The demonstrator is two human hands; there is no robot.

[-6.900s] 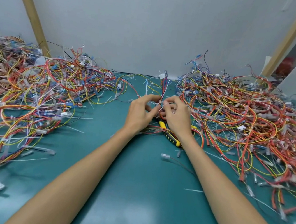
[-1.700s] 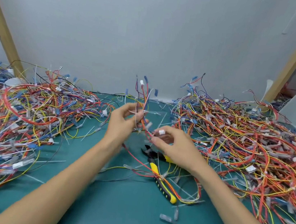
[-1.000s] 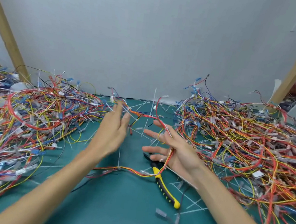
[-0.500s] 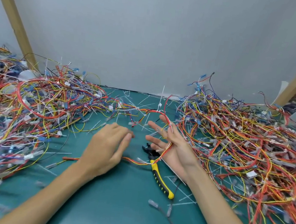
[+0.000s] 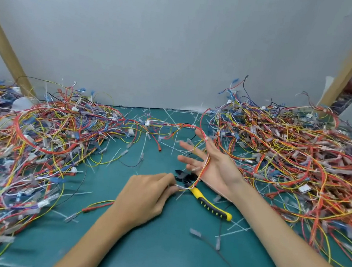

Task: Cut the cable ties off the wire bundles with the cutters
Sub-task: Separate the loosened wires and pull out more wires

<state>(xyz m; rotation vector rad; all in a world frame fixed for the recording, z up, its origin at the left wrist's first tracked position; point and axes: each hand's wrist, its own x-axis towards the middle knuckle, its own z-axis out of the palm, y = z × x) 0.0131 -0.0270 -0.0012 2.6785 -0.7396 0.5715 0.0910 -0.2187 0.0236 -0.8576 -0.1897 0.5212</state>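
- Now, at 9 o'clock a loose heap of wires (image 5: 42,138) sprawls over the green mat (image 5: 154,260), with red, yellow and blue strands tangled together.
- The left hand (image 5: 147,194), just below centre toward 6 o'clock, has its fingers curled. It pinches the near end of a wire bundle (image 5: 206,164), apparently between thumb and forefinger, though the fingertips are blurred.
- That bundle climbs from the pinch toward 12 o'clock and lies across the right palm. It then arcs off toward 10 o'clock and comes down on the mat by the left heap.
- The cutters (image 5: 212,205) lie flat on the mat with no hand on them. Their black head sits beneath the bundle and the yellow handle points to 4 o'clock.
- The right hand (image 5: 217,168) is spread wide with its fingers straight, reaching toward 9 o'clock. It grips nothing, and the bundle only rests on it.
- At 3 o'clock a second heap (image 5: 301,163), denser than the first, covers the mat.
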